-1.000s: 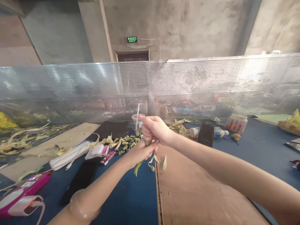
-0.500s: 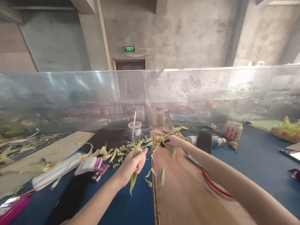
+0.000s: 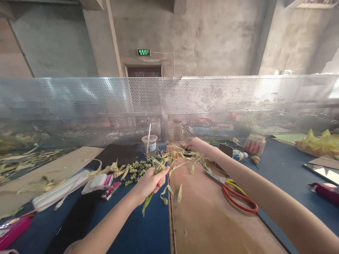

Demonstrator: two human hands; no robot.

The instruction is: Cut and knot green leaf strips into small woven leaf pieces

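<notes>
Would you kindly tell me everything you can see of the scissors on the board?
The scissors have red loop handles with yellow inner lining and slim grey metal blades, which look closed. They lie flat on the brown board, blades pointing away towards the leaf scraps, handles nearer the person. Neither hand touches them; the right forearm passes just beside them.

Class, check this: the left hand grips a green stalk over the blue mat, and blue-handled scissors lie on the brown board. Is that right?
Not quite. In the head view the scissors have red handles, not blue. The rest stands: the left hand grips the green stalk over the blue mat; the scissors lie on the brown board.
</notes>
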